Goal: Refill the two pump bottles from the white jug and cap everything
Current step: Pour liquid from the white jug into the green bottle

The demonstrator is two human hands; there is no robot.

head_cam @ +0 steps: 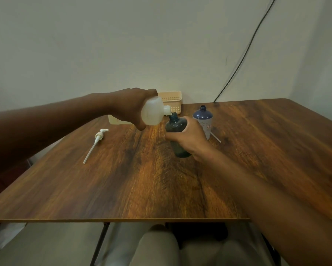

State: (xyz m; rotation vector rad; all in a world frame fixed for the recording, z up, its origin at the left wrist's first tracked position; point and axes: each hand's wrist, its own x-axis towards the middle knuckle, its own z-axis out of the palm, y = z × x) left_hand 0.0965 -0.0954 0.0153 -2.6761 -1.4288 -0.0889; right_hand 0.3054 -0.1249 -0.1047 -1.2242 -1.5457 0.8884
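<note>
Two bare hands work over the brown wood-grain tabletop [134, 179], near its far edge. The left hand [128, 108] has its grip wrapped round the translucent white plastic jug [153, 112], which is uncapped and tipped sideways so that its threaded spout sits right at the open neck of the dark teal plastic bottle [175, 124]. The right hand [188, 137] has its grip curled round the middle of that teal bottle, which stands on the tabletop tilted slightly toward the jug. Whether liquid is running cannot be told.

Just beside the teal bottle, toward the right edge, stands the second bottle, dark blue on top with a pale printed label [204, 120], upright and uncapped. A thin white tube [216, 138] lies at its base. A white pump head with its long dip tube [96, 143] lies flat toward the left edge, well apart from both bottles. A pale peach slotted plastic basket [172, 101] sits against the wall at the far edge, behind the jug.
</note>
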